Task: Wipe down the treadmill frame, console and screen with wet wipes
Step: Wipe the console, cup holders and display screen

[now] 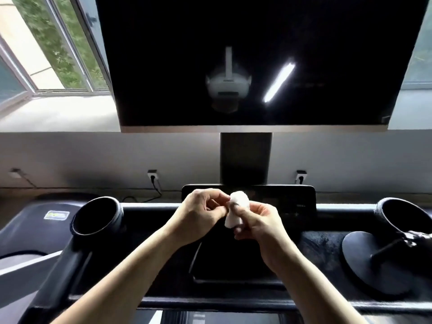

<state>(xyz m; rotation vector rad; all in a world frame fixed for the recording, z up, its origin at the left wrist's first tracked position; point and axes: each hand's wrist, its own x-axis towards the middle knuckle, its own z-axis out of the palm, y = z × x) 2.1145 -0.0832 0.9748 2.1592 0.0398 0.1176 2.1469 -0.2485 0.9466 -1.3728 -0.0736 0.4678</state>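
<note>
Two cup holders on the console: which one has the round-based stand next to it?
The right cup holder, at the frame's right edge: the black round-based stand sits just in front of it. The left cup holder has none.

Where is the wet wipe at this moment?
In the head view the wet wipe is near the centre, bunched and held between the left hand and the right hand, above the console, below the screen.

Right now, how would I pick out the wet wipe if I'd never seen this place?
Start at the big black screen and follow its post down to the dark treadmill console. Just in front of it, the left hand and right hand pinch a small crumpled wet wipe between them. It is the only white thing against the black console.
</note>
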